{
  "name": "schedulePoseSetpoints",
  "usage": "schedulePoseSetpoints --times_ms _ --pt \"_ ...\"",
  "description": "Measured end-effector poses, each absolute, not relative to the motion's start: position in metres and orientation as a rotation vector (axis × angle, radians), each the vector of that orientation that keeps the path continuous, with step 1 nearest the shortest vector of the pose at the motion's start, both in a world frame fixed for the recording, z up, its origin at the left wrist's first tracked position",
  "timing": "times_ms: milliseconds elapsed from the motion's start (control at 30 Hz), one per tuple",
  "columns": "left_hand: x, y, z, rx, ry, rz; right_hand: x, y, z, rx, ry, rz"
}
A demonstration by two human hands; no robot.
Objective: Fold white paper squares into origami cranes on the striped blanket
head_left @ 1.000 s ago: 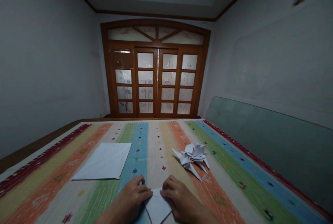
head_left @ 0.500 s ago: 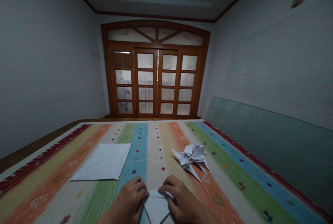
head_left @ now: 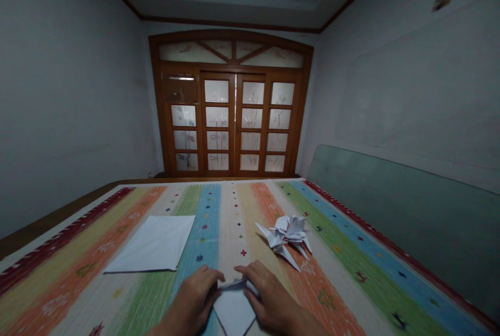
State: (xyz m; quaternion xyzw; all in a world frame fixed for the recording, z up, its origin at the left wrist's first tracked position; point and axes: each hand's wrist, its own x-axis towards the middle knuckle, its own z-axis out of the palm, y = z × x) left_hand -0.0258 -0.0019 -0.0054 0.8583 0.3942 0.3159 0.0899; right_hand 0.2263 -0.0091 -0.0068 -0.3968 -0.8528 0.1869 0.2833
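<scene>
A small folded piece of white paper (head_left: 234, 311) lies at the near edge of the view, between my two hands. My left hand (head_left: 197, 294) grips its left upper edge, fingers curled with the thumb close to the paper. My right hand (head_left: 265, 294) pinches the upper right corner, index finger stretched along the top edge. The top edge is raised and slightly bent between the fingers. Beyond my right hand rests a cluster of folded white paper cranes (head_left: 288, 237). To the far left lies a flat stack of white square paper (head_left: 152, 245).
A striped, multicoloured cloth (head_left: 230, 221) covers the table. A pale green panel (head_left: 390, 206) stands along the right side. Wooden doors with glass panes (head_left: 234, 122) are at the back, with white walls on both sides.
Both hands have shifted at the paper's top edge. My right index finger now reaches further up, and the upper edge of the paper stands raised. The view has moved slightly.
</scene>
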Motion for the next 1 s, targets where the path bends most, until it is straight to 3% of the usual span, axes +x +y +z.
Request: schedulePoseSetpoints --times_ms 400,800,1000 --pt "-0.022 0.000 -0.006 2.403 1.131 0.974 0.226 -0.001 -0.026 -0.997 -2.097 0.519" --pt "-0.022 -0.001 -0.002 2.354 1.151 0.998 0.217 0.005 -0.011 -1.074 -1.763 0.868" --pt "-0.023 -0.001 -0.001 2.345 1.167 0.986 0.217 0.003 -0.013 -1.033 -1.783 0.863"
